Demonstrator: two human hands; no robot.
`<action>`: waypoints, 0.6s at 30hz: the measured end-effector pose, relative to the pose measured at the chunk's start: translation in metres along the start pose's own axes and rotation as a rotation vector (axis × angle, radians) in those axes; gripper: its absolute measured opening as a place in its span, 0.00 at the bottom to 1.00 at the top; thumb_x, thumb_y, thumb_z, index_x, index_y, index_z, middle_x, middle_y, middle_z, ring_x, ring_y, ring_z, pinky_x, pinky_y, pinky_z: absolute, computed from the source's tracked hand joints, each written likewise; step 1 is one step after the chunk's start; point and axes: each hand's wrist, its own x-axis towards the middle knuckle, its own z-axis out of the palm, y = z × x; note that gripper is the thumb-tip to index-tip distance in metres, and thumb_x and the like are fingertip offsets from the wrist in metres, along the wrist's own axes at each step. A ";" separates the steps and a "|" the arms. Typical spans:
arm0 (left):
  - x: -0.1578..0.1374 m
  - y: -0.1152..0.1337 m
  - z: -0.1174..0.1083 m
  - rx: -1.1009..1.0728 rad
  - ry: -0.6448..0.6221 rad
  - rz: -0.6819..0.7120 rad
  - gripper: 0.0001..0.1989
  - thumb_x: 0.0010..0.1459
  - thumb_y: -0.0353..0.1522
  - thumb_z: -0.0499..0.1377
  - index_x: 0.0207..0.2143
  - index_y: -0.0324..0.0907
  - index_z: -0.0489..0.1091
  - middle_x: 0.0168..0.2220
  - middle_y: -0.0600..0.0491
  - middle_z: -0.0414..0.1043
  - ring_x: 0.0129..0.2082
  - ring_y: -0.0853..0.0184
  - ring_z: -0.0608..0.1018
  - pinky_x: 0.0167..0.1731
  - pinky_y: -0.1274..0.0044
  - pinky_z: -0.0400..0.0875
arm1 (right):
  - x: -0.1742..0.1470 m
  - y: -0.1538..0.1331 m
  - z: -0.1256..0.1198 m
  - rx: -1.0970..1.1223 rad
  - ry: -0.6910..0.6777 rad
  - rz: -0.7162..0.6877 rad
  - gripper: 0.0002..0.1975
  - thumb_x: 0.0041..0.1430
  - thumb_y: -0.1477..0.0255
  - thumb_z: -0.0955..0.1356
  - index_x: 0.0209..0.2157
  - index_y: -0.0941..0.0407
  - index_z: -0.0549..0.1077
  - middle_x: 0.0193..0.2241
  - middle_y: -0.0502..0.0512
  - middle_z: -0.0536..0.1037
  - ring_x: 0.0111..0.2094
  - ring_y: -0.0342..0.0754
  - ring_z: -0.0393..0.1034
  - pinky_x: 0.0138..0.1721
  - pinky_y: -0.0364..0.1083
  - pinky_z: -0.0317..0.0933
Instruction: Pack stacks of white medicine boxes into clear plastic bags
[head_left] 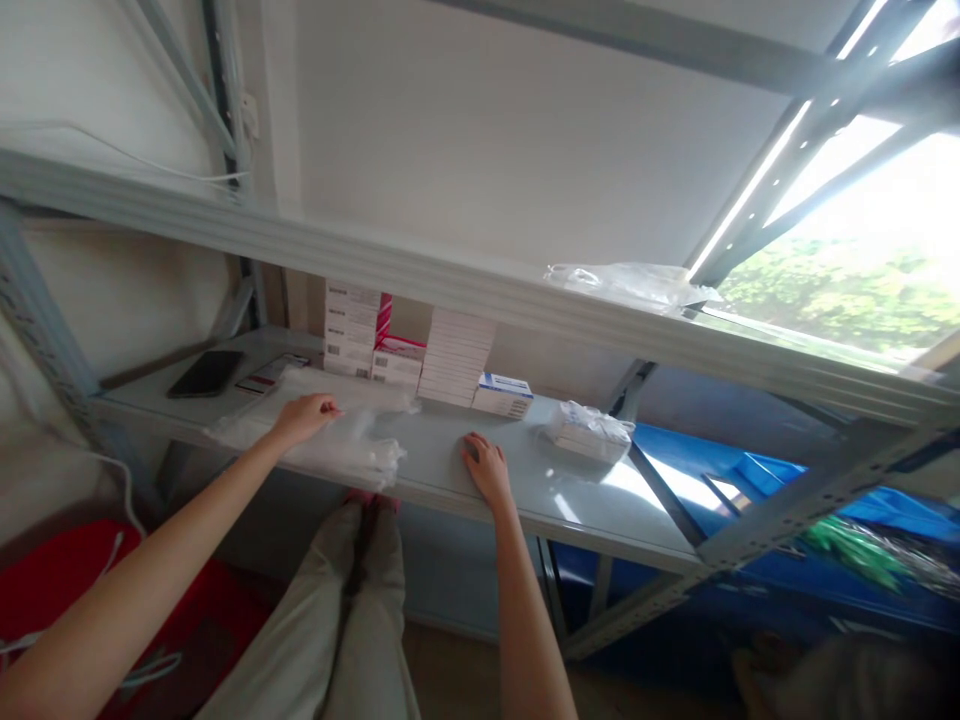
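Observation:
My left hand (pixel 306 418) is over a pile of clear plastic bags (pixel 352 455) at the front of the grey shelf (pixel 442 465). Its fingertips are pinched together; whether they grip a bag's film, I cannot make out. My right hand (pixel 486 467) rests on the bare metal of the shelf with its fingers a little apart, holding nothing. Behind the hands stand a tall stack of white boxes (pixel 456 355), white boxes with barcodes (pixel 351 330), a pink-and-white box (pixel 397 365) and a small blue-and-white box (pixel 502 395).
A dark phone (pixel 206 373) and a printed card (pixel 271 372) lie at the shelf's left. Toward the right sits a plastic-wrapped pack (pixel 592 432). An upper shelf beam (pixel 465 285) crosses above my hands, with clear plastic (pixel 637 285) on it. Blue bins (pixel 780 480) stand beyond the right upright.

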 end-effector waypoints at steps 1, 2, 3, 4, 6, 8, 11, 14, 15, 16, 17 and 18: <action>0.000 0.001 -0.004 -0.011 0.045 0.021 0.13 0.54 0.42 0.53 0.30 0.43 0.71 0.33 0.50 0.76 0.35 0.59 0.76 0.30 0.75 0.60 | 0.000 0.000 0.000 0.003 0.003 -0.003 0.18 0.62 0.70 0.61 0.53 0.50 0.69 0.58 0.54 0.67 0.60 0.49 0.58 0.63 0.56 0.42; 0.000 0.002 -0.008 -0.020 0.090 0.049 0.12 0.54 0.40 0.53 0.30 0.44 0.71 0.34 0.49 0.76 0.35 0.58 0.76 0.30 0.74 0.60 | 0.000 0.000 0.000 0.005 0.006 -0.005 0.18 0.62 0.70 0.61 0.53 0.50 0.69 0.58 0.54 0.68 0.60 0.49 0.58 0.62 0.56 0.42; -0.001 0.005 -0.012 -0.027 0.135 0.083 0.11 0.54 0.39 0.53 0.31 0.44 0.72 0.34 0.49 0.76 0.35 0.58 0.76 0.31 0.73 0.60 | 0.000 0.000 0.000 0.006 0.009 -0.006 0.18 0.62 0.70 0.61 0.53 0.50 0.69 0.58 0.54 0.68 0.60 0.49 0.59 0.62 0.56 0.42; -0.002 0.009 -0.017 -0.035 0.177 0.117 0.11 0.54 0.39 0.53 0.30 0.45 0.72 0.34 0.48 0.77 0.34 0.58 0.76 0.31 0.73 0.60 | 0.000 0.001 0.001 0.007 0.010 -0.007 0.18 0.62 0.70 0.61 0.53 0.50 0.70 0.58 0.54 0.68 0.60 0.50 0.59 0.62 0.56 0.42; -0.004 0.019 -0.027 -0.071 0.233 0.162 0.09 0.53 0.38 0.55 0.28 0.46 0.72 0.32 0.49 0.77 0.32 0.58 0.75 0.31 0.71 0.61 | -0.001 0.001 0.001 0.011 0.012 -0.012 0.17 0.62 0.70 0.61 0.52 0.50 0.70 0.58 0.54 0.68 0.60 0.50 0.59 0.62 0.57 0.42; -0.007 0.032 -0.034 -0.159 0.250 0.186 0.08 0.51 0.39 0.58 0.26 0.47 0.73 0.29 0.49 0.76 0.30 0.59 0.75 0.32 0.71 0.61 | -0.001 0.002 0.001 0.025 0.027 -0.018 0.17 0.61 0.70 0.62 0.52 0.50 0.71 0.58 0.54 0.68 0.59 0.51 0.60 0.62 0.58 0.43; -0.012 0.055 -0.033 -0.322 0.226 0.208 0.09 0.49 0.40 0.60 0.26 0.45 0.75 0.28 0.48 0.76 0.28 0.59 0.74 0.32 0.71 0.62 | -0.001 0.001 0.000 0.114 0.078 -0.035 0.16 0.60 0.69 0.63 0.48 0.52 0.73 0.54 0.55 0.73 0.56 0.51 0.64 0.60 0.56 0.48; -0.016 0.082 -0.017 -0.407 0.207 0.229 0.12 0.49 0.42 0.60 0.27 0.44 0.76 0.28 0.50 0.77 0.29 0.61 0.74 0.31 0.73 0.62 | -0.002 -0.005 -0.004 0.355 0.132 -0.050 0.16 0.61 0.65 0.61 0.43 0.53 0.76 0.44 0.55 0.79 0.48 0.50 0.72 0.53 0.51 0.59; -0.018 0.093 -0.008 -0.425 0.196 0.237 0.13 0.49 0.43 0.60 0.28 0.43 0.76 0.28 0.51 0.77 0.29 0.62 0.74 0.30 0.74 0.62 | -0.003 -0.008 -0.006 0.445 0.143 -0.041 0.17 0.61 0.62 0.60 0.41 0.53 0.77 0.42 0.56 0.80 0.45 0.50 0.73 0.51 0.50 0.62; -0.019 0.104 0.001 -0.444 0.174 0.246 0.13 0.50 0.43 0.60 0.28 0.43 0.76 0.29 0.52 0.77 0.29 0.63 0.74 0.30 0.75 0.62 | -0.003 -0.013 -0.007 0.534 0.141 -0.026 0.20 0.61 0.58 0.60 0.40 0.54 0.77 0.40 0.57 0.80 0.42 0.50 0.74 0.48 0.50 0.64; -0.020 0.115 0.011 -0.469 0.144 0.260 0.13 0.50 0.43 0.61 0.28 0.43 0.76 0.29 0.52 0.78 0.28 0.64 0.74 0.30 0.75 0.62 | -0.003 -0.018 -0.009 0.620 0.119 -0.002 0.23 0.60 0.54 0.59 0.40 0.55 0.77 0.39 0.58 0.81 0.40 0.51 0.75 0.45 0.50 0.65; -0.021 0.126 0.021 -0.491 0.114 0.279 0.13 0.50 0.43 0.61 0.28 0.43 0.76 0.29 0.52 0.78 0.28 0.65 0.74 0.30 0.76 0.62 | -0.003 -0.024 -0.010 0.699 0.078 0.032 0.27 0.58 0.50 0.59 0.40 0.56 0.77 0.38 0.59 0.81 0.38 0.52 0.75 0.43 0.50 0.66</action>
